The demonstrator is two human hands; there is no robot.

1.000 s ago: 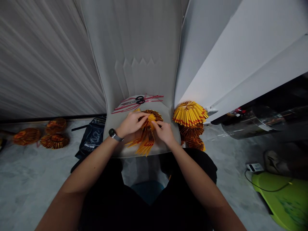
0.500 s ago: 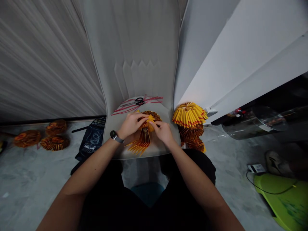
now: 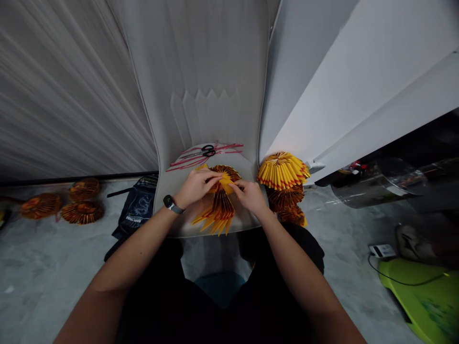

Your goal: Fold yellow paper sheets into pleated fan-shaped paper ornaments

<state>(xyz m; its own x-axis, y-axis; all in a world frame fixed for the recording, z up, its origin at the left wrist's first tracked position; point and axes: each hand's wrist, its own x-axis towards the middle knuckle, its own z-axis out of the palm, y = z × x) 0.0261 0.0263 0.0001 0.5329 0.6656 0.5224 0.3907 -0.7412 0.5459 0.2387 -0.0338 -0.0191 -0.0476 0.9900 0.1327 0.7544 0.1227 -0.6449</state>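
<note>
A yellow and gold pleated paper fan (image 3: 222, 203) rests on the seat of a grey chair (image 3: 172, 224), its folds spreading toward the front edge. My left hand (image 3: 198, 185) pinches the gathered upper part of the paper, thumb and fingers together. On the other side, my right hand (image 3: 249, 195) grips the folds near the same gathered point. Behind them on the seat lie black-handled scissors (image 3: 207, 151), on top of several thin red strips (image 3: 182, 163).
Several finished-looking pleated paper rosettes (image 3: 283, 169) are stacked right of the chair; more rosettes (image 3: 81, 212) sit on the floor at left. A dark printed bag (image 3: 138, 205) lies beside the chair. A green plastic stool (image 3: 423, 296) and a white box with a cable (image 3: 382, 251) are at right.
My right hand has moved slightly right and down. The lower folds of the paper fan have spread wider and swung to the right. My left hand is almost where it was.
</note>
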